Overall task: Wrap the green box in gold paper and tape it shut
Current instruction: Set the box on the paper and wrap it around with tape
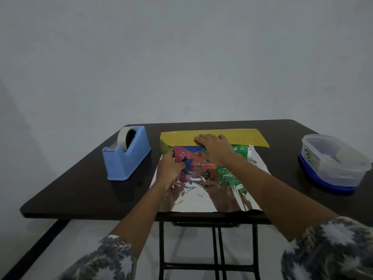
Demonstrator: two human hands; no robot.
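I'm gripping the stiff, probably light green box (239, 150) by its left end with my left hand (170, 168). My right hand (216, 147), fingers straight, is pressing the slick, crease-prone gold paper (240, 136) onto its top, just beyond my left hand.

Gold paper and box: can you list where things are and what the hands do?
green box: lies on the paper's shiny side
gold paper: far edge folded over the box
left hand: grips the box's left end
right hand: presses flat on the gold flap
tape dispenser: on the table, left, untouched
plastic tub: on the table, right
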